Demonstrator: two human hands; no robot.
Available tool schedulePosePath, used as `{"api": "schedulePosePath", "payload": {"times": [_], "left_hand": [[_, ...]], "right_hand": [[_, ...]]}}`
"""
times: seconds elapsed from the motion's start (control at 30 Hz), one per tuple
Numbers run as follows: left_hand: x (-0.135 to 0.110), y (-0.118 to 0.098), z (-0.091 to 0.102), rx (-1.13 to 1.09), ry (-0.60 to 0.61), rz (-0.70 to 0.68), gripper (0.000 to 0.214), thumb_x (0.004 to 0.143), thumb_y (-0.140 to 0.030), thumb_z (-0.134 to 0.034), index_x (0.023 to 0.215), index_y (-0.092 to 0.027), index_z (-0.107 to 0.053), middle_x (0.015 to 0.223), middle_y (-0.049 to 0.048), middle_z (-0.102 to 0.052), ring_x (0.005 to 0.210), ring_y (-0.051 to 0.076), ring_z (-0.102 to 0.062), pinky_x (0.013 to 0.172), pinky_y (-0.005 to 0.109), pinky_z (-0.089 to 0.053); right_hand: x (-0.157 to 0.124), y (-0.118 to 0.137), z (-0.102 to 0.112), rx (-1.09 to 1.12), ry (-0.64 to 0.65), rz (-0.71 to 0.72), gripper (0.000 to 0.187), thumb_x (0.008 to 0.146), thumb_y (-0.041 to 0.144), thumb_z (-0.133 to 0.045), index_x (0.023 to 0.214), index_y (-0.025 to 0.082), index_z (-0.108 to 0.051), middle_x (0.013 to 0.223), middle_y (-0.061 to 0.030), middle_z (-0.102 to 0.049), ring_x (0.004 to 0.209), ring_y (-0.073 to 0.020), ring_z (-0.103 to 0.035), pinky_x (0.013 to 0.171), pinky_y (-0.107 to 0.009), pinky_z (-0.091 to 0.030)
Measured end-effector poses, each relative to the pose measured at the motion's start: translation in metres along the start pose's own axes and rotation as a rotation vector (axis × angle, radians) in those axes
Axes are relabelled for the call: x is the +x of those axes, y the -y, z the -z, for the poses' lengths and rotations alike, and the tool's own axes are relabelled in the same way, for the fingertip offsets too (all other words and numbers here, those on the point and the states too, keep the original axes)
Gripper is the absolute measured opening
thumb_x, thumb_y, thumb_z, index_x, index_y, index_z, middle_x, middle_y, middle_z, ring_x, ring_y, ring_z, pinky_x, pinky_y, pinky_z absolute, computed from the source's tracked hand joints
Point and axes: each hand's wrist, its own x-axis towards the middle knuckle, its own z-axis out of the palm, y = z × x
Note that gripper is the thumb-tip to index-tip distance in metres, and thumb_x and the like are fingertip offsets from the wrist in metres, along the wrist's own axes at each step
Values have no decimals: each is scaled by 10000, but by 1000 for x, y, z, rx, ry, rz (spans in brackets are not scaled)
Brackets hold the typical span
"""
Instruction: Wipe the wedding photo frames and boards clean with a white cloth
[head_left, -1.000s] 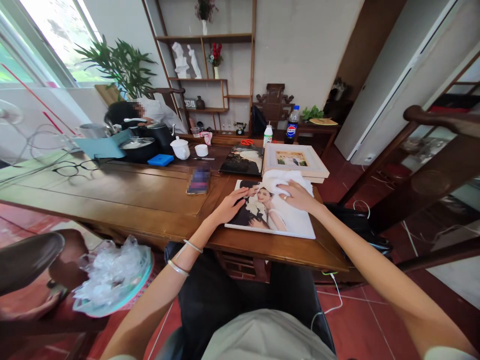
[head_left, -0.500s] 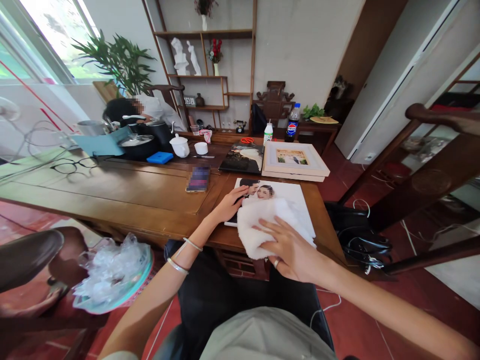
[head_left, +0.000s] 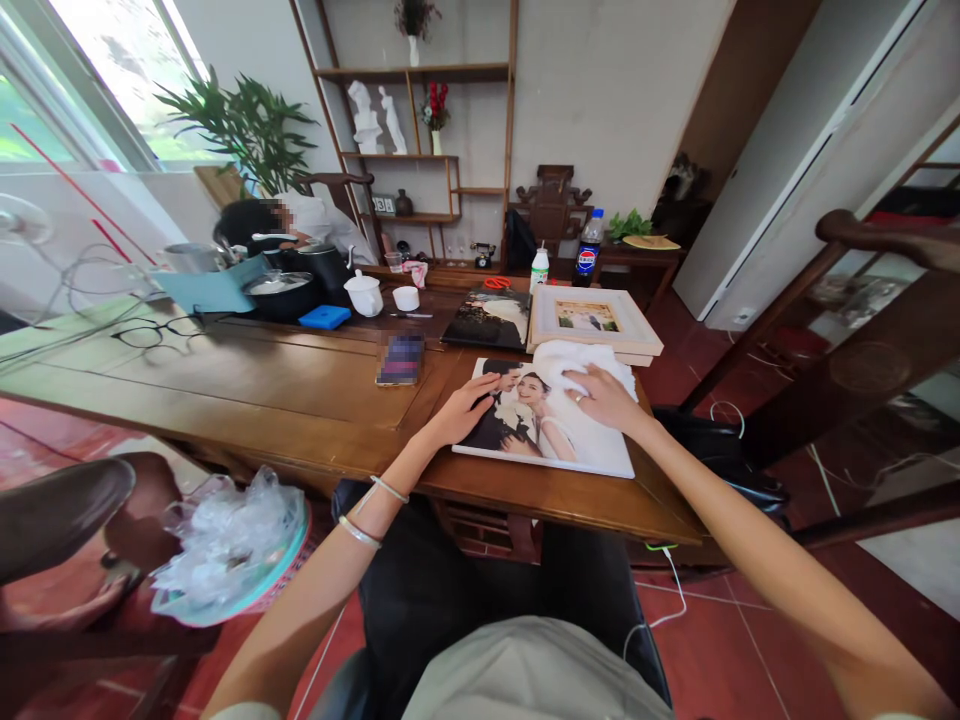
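A white-edged wedding photo panel (head_left: 536,430) lies flat at the near edge of the wooden table, its printed side up. My left hand (head_left: 461,408) rests open on its left edge, fingers stretched over the dark-suited figure. A fluffy white cloth (head_left: 559,362) covers the panel's upper right corner. My right hand (head_left: 604,398) presses on this cloth and grips it, with a ring on one finger. The cloth's far side touches or nearly touches the framed photo (head_left: 592,318) behind; I cannot tell which.
Behind the panel lies a dark photo album (head_left: 487,318). A phone (head_left: 400,360) is to the left, with a white teapot (head_left: 364,295), blue box (head_left: 325,317) and glasses (head_left: 154,330) beyond. A cola bottle (head_left: 589,248) and small white bottle (head_left: 539,268) stand behind. A person leans at the table's far side.
My right hand has slid the white cloth away from me, from the panel's near part to its far right corner, uncovering the printed couple. My left hand stays on the left edge.
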Motion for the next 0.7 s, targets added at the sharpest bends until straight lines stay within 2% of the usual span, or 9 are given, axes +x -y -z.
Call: {"api": "schedulePosePath", "payload": {"times": [0.1, 0.2, 0.33, 0.43, 0.53, 0.63, 0.7], "left_hand": [[0, 0, -1, 2, -9, -4, 400, 899, -313, -392, 1257, -191, -521, 1377, 71, -464, 1287, 191, -406, 1112, 377, -273], [-1, 0, -1, -2, -17, -9, 392, 899, -307, -393, 1257, -207, -519, 1373, 59, -469, 1282, 186, -412, 1108, 381, -279], [-1, -1, -1, -9, -14, -11, 398, 896, -301, -394, 1259, -192, -519, 1374, 74, -467, 1279, 194, -416, 1107, 384, -280], [-1, -3, 0, -23, -9, -25, 394, 904, -308, -385, 1253, -194, -527, 1377, 72, -465, 1287, 198, -405, 1110, 398, -272], [-1, -4, 1, -38, -6, -27, 396, 907, -309, -379, 1256, -192, -525, 1378, 72, -464, 1293, 202, -397, 1108, 407, -274], [-1, -4, 2, -38, 0, -32, 396, 903, -304, -386, 1251, -183, -531, 1370, 78, -473, 1294, 203, -396, 1111, 400, -270], [0, -3, 1, -30, 2, -27, 395, 900, -304, -389, 1247, -182, -534, 1369, 79, -475, 1291, 202, -402, 1111, 397, -272]], "right_hand": [[-16, 13, 3, -12, 8, 61, 332, 820, 158, -451, 1103, 150, -626, 1168, -134, -615, 1127, -272, -519, 951, -426, -369], [-45, 48, 15, 13, 54, 117, 362, 761, 115, -479, 1081, 158, -641, 1265, -150, -550, 1229, -294, -433, 971, -462, -350], [-83, 101, 34, 111, 156, 164, 398, 731, 104, -499, 1092, 207, -633, 1397, -115, -421, 1305, -297, -331, 1025, -525, -268], [-93, 123, 40, 175, 234, 248, 383, 716, 125, -537, 1070, 231, -637, 1410, -94, -407, 1328, -289, -286, 1048, -523, -226], [-77, 119, 34, 187, 192, 246, 364, 748, 169, -547, 1097, 236, -627, 1362, -105, -469, 1299, -273, -342, 1022, -486, -276], [-42, 94, 21, 123, 104, 177, 344, 810, 207, -510, 1138, 215, -614, 1296, -132, -527, 1229, -279, -432, 962, -444, -349], [-17, 73, 12, 59, 92, 143, 347, 824, 204, -493, 1152, 209, -606, 1259, -123, -557, 1183, -281, -476, 934, -424, -372]]}}
